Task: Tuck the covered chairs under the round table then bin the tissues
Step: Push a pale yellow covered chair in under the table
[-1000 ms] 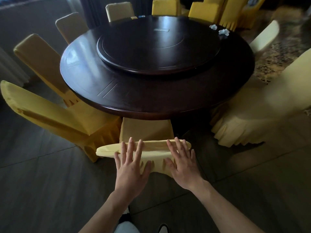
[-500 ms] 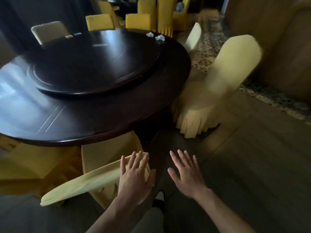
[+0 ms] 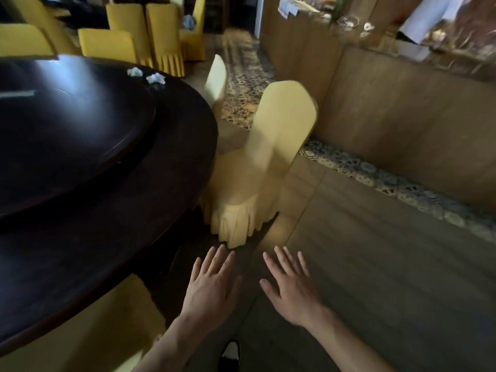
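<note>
Dim dining room with grey wood-look floor (image 3: 375, 277) and a strip of patterned tile along a wooden counter wall (image 3: 402, 116) on the right. Task stuff first: the covered chair (image 3: 268, 162) in pale yellow sits at the right edge of the round worktop (image 3: 107, 224), seat partly tucked under the rim, backrest sticking up and angled out toward the wall side. Its pleated skirt reaches the floor just ahead of the person's fingertips. Two crumpled white tissues (image 3: 146, 75) lie on the far part of the dark worktop, close together, near its edge, right beside the raised lazy-susan disc (image 3: 67, 130) in the middle.

Both hands are out in front, palms down, fingers spread wide, holding nothing. The left hand (image 3: 212, 288) hovers next to the worktop's near edge, the right hand (image 3: 291, 288) is just beside it over bare floor. Neither touches the chair.

Another yellow cover (image 3: 107, 331) shows under the worktop at the bottom left. More yellow chairs (image 3: 134, 36) are bunched up past the far side, and one more pale chair back (image 3: 216, 79) pokes up behind the worktop. A dark shoe tip (image 3: 230, 353) peeks out at the bottom. The counter top is too blurry to read.
</note>
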